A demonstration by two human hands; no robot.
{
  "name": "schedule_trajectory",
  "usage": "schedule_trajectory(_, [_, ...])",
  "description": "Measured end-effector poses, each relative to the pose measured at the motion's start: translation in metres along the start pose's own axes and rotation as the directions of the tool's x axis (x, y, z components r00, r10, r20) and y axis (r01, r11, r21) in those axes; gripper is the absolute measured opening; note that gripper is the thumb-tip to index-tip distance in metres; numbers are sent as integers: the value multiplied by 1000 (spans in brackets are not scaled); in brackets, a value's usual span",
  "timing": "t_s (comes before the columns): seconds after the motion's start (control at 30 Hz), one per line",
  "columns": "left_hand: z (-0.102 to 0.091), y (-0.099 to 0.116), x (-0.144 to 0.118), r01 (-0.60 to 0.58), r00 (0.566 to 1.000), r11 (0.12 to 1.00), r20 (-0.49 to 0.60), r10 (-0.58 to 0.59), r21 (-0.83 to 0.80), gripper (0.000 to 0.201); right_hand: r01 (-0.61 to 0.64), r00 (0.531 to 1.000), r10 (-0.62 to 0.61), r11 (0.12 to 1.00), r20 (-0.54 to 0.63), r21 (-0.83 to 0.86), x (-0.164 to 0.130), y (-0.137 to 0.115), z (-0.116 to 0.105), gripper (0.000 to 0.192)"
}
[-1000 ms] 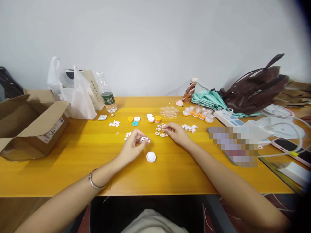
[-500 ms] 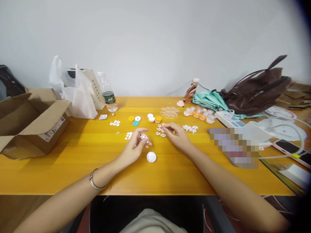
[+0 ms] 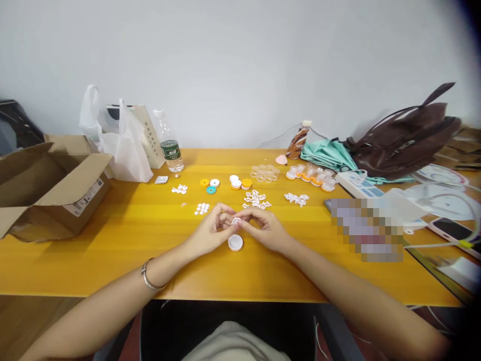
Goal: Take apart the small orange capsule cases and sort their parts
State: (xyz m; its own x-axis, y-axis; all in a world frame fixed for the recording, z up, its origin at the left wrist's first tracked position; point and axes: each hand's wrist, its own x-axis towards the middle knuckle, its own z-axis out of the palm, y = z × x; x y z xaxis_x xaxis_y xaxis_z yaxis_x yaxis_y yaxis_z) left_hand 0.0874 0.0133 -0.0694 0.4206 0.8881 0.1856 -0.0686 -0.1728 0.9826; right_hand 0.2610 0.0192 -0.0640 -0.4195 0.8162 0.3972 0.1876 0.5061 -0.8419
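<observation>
- My left hand (image 3: pixel 210 231) and right hand (image 3: pixel 265 229) meet at the middle of the yellow worktop (image 3: pixel 112 240), fingertips pinched together on 1 small white piece (image 3: pixel 235 220).
- Both hands are grasping that piece between thumb and fingers; its exact shape is too small to tell.
- The piece is held just above the worktop, directly behind a white round cap (image 3: pixel 235 242) that lies flat between my wrists, close to both hands but not touched.
- A metal bracelet (image 3: pixel 149 277) sits on my left wrist.
- Just beyond my hands: a loose cluster of white cut-out pieces (image 3: pixel 256 199), a second cluster (image 3: pixel 296 198) to its right, and a small group of white discs (image 3: pixel 202 208) to its left.
- Further back: orange, white and teal rings (image 3: pixel 210 184), 2 capped orange-and-white parts (image 3: pixel 240 183), clear cups (image 3: pixel 264 173), and a row of clear-and-orange assemblies (image 3: pixel 311 176).
- Far left: an open cardboard box (image 3: pixel 48 188), a white plastic bag (image 3: pixel 124 145), a water bottle (image 3: pixel 170 145).
- Far right: a brown bag (image 3: pixel 406 143), teal cloth (image 3: pixel 326 154), a phone (image 3: pixel 456 231).
</observation>
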Motion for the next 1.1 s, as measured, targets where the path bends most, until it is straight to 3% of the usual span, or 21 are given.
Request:
schedule_trajectory(0.1, [-2,6,-1,7,1000,992,-23,-4,129,26,-17,998,24,991,-50,135,0,-4,0,17])
schedule_trajectory(0.23, [-4,12,-3,5,999,968,43,-17,249,32,-71,997,79,962,-20,263,-1,-12,-2,18])
schedule_trajectory(0.43, [-5,11,-6,-38,996,960,85,15,278,30,-87,994,63,949,87,304,-5,-12,-3,21])
schedule_trajectory(0.7, [-5,14,-8,-54,994,890,114,3,452,33,-150,987,120,930,107,337,-6,-9,3,21])
schedule_trajectory(1.1, [-1,9,-1,62,995,974,58,-76,219,28,-215,976,205,896,68,389,-5,-15,11,20])
